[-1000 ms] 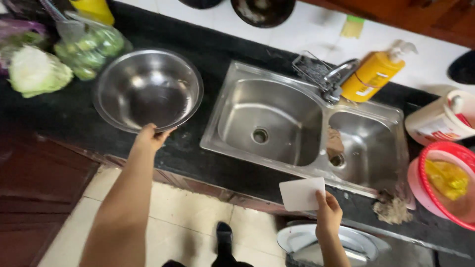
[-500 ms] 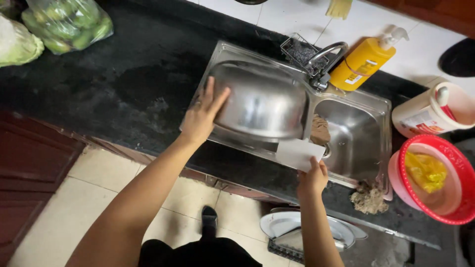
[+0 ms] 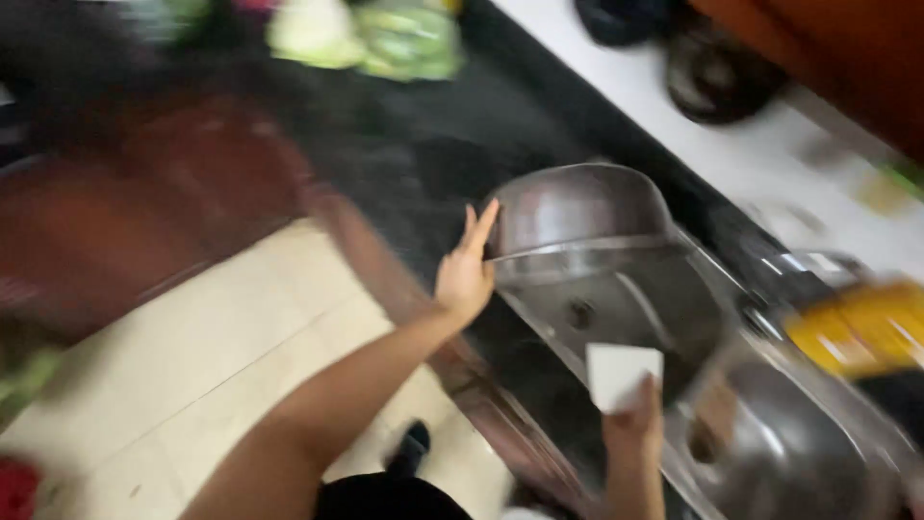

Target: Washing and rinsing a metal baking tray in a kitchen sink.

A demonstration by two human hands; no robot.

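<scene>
The picture is blurred by motion. My left hand [image 3: 464,270] grips the rim of a large steel bowl [image 3: 577,217], which is tipped on its side over the left basin of a double steel sink [image 3: 635,308]. My right hand [image 3: 635,424] holds a small white rectangular sponge [image 3: 621,371] upright at the sink's front edge, just below the bowl.
A black counter [image 3: 414,144] runs from the sink to bagged green vegetables [image 3: 404,39]. A yellow pump bottle [image 3: 861,327] stands behind the sink by the tap. Dark pans [image 3: 717,72] sit on the white ledge. Pale floor tiles lie below.
My left hand has carried the steel bowl from the counter to the left basin and tipped it on its side. The right hand still holds the sponge. My view has swung.
</scene>
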